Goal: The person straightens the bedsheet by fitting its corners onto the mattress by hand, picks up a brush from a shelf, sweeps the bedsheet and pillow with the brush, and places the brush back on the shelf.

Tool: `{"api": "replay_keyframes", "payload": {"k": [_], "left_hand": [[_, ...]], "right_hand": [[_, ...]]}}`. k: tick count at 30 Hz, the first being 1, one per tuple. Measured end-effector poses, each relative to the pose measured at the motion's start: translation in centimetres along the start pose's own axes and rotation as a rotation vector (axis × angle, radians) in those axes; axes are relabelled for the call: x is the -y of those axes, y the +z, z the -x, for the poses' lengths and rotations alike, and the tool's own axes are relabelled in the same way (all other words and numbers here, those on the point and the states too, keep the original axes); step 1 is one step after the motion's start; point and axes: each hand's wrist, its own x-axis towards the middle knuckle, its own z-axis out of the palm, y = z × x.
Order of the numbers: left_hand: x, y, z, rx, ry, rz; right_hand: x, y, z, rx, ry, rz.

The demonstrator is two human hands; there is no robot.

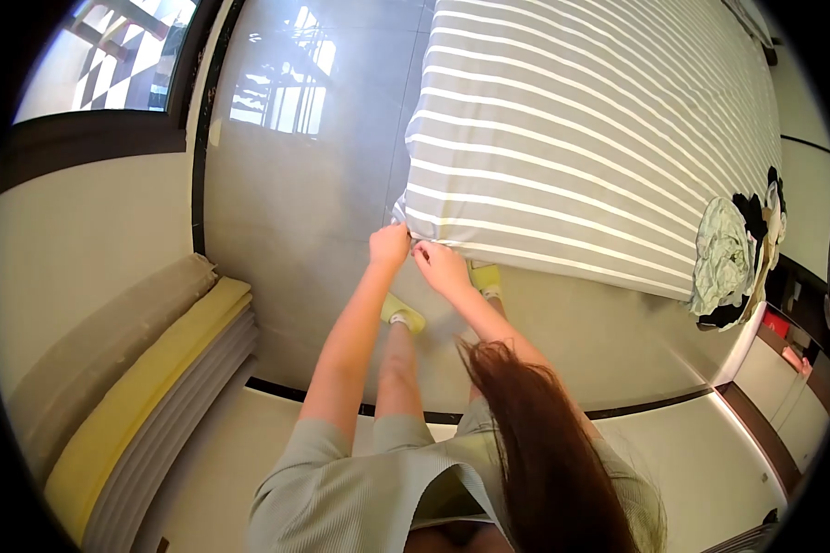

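Grey sheet (581,147) with white stripes: where is it?

Ahead and to the right of the person, spread wide and mostly smooth. Near side hangs down over the floor (323,221).

Hands?

Both on its near left corner. Left hand (390,244) has the fingers closed, pinching the corner; cloth bunches just past the knuckles. Right hand (441,265) is just beside it, fingers curled, pinching the edge. Fingertips are partly hidden on both.

Hands touching each other?

No, narrow gap, with a bit of hem showing between.

Arms?

Both stretched forward, bare below the short sleeves.

Feet?

On the floor below the hands, in yellow slippers (406,316). The right one is partly behind the right wrist.

Rest?

Clothes (721,249) heaped by the sheet's right near corner, pale green and black; can't tell what they rest on. Yellow pad (148,387) along the left wall, between grey ones. Window (120,60) upper left.
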Motion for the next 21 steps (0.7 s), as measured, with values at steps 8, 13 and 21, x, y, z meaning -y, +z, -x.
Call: {"api": "replay_keyframes", "payload": {"k": [8, 13, 21], "left_hand": [[3.3, -3.5, 2.5, -0.092, 0.150, -0.119], [4.4, -4.5, 2.9, -0.016, 0.238, -0.216], [3.9, -4.7, 3.2, 0.008, 0.368, -0.259]], "right_hand": [[-0.2, 1.2, -1.0, 0.175, 0.355, -0.139], [3.2, 2.8, -3.4, 0.277, 0.659, -0.780], [2.7, 6.8, -4.7, -0.165, 0.498, -0.121]]}}
